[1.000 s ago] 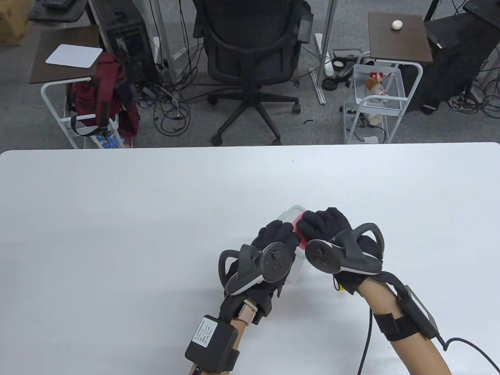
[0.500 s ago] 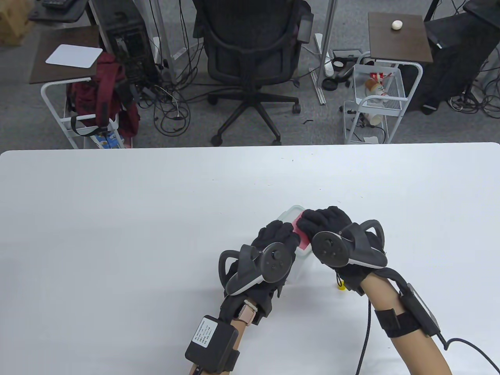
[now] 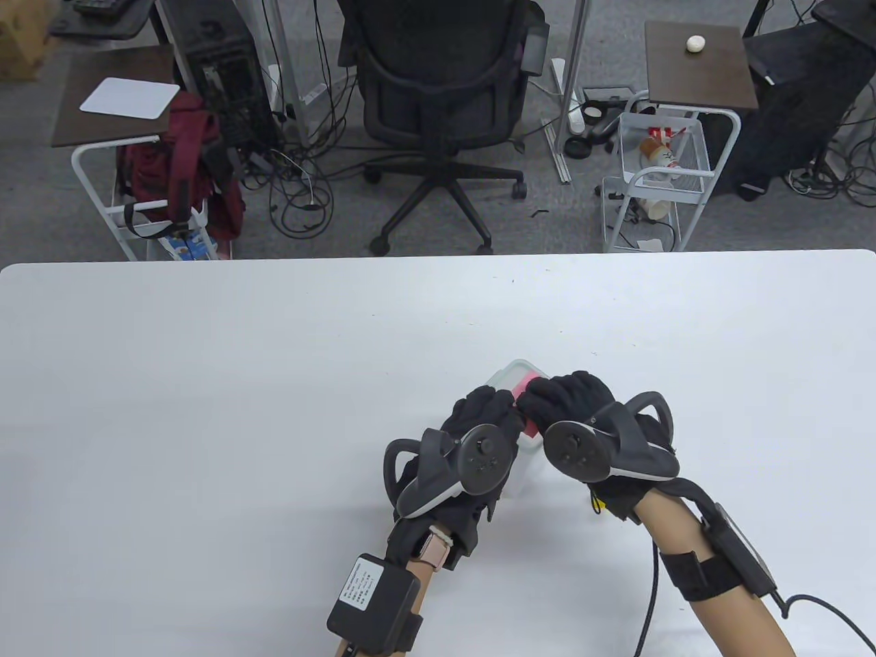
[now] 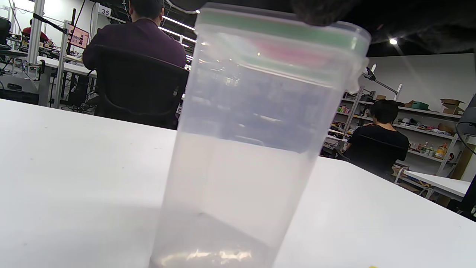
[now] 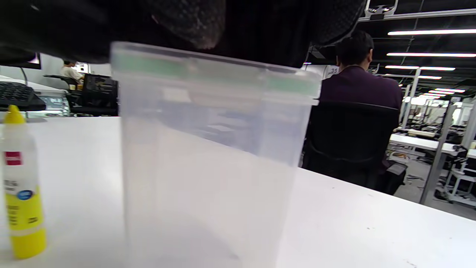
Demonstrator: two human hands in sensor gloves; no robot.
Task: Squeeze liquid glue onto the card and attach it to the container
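A tall clear container (image 3: 508,374) with a green-rimmed lid stands on the white table (image 3: 205,383). A pink card (image 3: 530,381) lies on its lid. My left hand (image 3: 487,410) grips the container's top from the left. My right hand (image 3: 558,400) presses down on the card with bent fingers. The container (image 4: 253,130) fills the left wrist view, with the card (image 4: 282,50) showing pink through the lid. In the right wrist view my dark fingers cover the lid of the container (image 5: 212,149). The yellow glue bottle (image 5: 20,186) stands upright beside it and is mostly hidden under my right wrist in the table view (image 3: 597,505).
Beyond the table's far edge stand an office chair (image 3: 438,89), a wire cart (image 3: 657,178) and a side table with a red bag (image 3: 178,164). People sit at desks in the background of both wrist views.
My right hand slid a little toward me across the card and lid, covering more of the pink. The left hand and the container stayed put.
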